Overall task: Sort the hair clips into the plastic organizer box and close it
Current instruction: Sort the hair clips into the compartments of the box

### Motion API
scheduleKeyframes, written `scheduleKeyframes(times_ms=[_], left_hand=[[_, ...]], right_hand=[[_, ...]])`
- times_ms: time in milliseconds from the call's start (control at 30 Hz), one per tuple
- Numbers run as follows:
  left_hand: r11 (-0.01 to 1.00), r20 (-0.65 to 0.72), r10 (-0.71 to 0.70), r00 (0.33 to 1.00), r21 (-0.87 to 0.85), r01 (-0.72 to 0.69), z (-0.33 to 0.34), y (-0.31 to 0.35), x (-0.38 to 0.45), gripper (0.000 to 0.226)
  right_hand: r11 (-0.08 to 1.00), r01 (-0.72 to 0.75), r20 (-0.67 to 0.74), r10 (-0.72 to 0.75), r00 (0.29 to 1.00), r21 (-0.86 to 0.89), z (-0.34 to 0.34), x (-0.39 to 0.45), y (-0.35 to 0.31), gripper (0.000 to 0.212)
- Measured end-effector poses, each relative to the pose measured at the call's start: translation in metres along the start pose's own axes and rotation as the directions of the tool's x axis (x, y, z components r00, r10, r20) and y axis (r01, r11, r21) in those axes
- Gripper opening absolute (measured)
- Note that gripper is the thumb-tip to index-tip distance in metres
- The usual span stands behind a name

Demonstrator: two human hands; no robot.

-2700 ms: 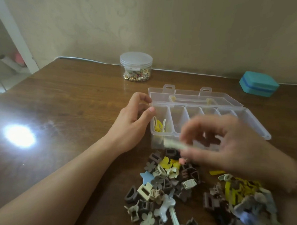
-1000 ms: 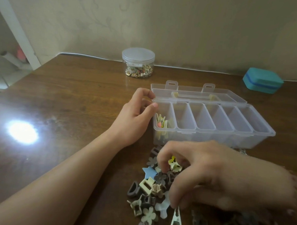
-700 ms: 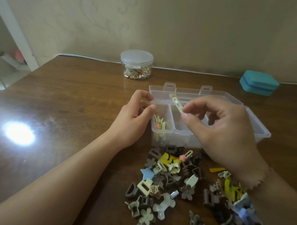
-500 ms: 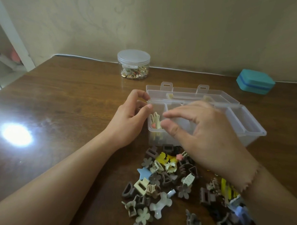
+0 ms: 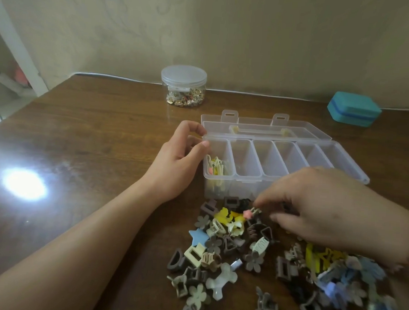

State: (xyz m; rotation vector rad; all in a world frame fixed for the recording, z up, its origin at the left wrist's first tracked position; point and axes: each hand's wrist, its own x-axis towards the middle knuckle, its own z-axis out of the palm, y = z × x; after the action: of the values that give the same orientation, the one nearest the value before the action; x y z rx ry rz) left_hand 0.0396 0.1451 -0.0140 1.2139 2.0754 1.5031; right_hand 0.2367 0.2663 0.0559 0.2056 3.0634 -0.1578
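The clear plastic organizer box (image 5: 270,159) lies open on the wooden table, its lid (image 5: 265,128) folded back. Its leftmost compartment holds a few pale and yellow clips (image 5: 216,167); the other compartments look empty. My left hand (image 5: 177,158) grips the box's left end, thumb on the near rim and fingers curled at the back corner. A pile of hair clips (image 5: 218,249) in brown, cream, yellow and blue spreads in front of the box. My right hand (image 5: 318,206), blurred, hovers over the pile, its fingertips pinching a small pink-tipped clip (image 5: 249,213).
A clear jar (image 5: 183,86) of small gold pieces stands at the back by the wall. A teal case (image 5: 354,109) sits at the back right. A white cable (image 5: 248,92) runs along the wall. Bright glare (image 5: 24,183) marks the table at left.
My right hand dropped a pale clip into the leftmost compartment, then came back down to the pile and reached the pink-tipped clip. My left hand stayed on the box.
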Motion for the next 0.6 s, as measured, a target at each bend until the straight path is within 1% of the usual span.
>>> scheduleKeyframes(times_ms=[133,200,267,333,433,467,533,600], left_hand=[[1.000,-0.004,0.001,1.000,0.011,-0.001,0.000,0.000,0.000,0.015],[1.000,-0.009,0.003,1.000,0.013,-0.003,-0.001,-0.001,0.000,0.014],[1.000,-0.010,0.003,1.000,0.014,-0.003,-0.002,-0.001,0.000,0.013],[1.000,-0.008,-0.003,1.000,0.010,0.003,-0.002,-0.001,0.000,0.013],[1.000,0.005,-0.002,1.000,0.002,0.002,-0.003,-0.001,-0.001,0.015],[1.000,0.018,0.002,1.000,-0.003,-0.002,-0.003,0.000,-0.002,0.019],[1.000,0.060,0.013,0.998,-0.015,-0.012,-0.003,0.001,-0.004,0.031],[1.000,0.099,0.026,0.995,-0.019,-0.024,-0.002,0.002,-0.006,0.041]], right_hand=[[0.997,-0.023,0.033,0.026,0.999,-0.071,0.004,-0.001,0.002,0.031],[0.998,-0.042,0.068,0.046,0.997,-0.052,-0.001,-0.002,0.005,0.031],[0.993,-0.086,0.128,0.075,0.989,0.081,-0.012,-0.007,0.013,0.030],[0.970,-0.101,0.154,0.068,0.986,0.220,-0.023,-0.015,0.022,0.030],[0.935,-0.066,0.099,0.033,0.995,0.348,-0.034,-0.025,0.028,0.024],[0.929,-0.043,0.068,0.019,0.998,0.367,-0.036,-0.028,0.028,0.025],[0.934,-0.005,0.012,0.001,1.000,0.357,-0.040,-0.034,0.028,0.028],[0.958,0.015,-0.003,-0.015,1.000,0.285,-0.038,-0.043,0.027,0.025]])
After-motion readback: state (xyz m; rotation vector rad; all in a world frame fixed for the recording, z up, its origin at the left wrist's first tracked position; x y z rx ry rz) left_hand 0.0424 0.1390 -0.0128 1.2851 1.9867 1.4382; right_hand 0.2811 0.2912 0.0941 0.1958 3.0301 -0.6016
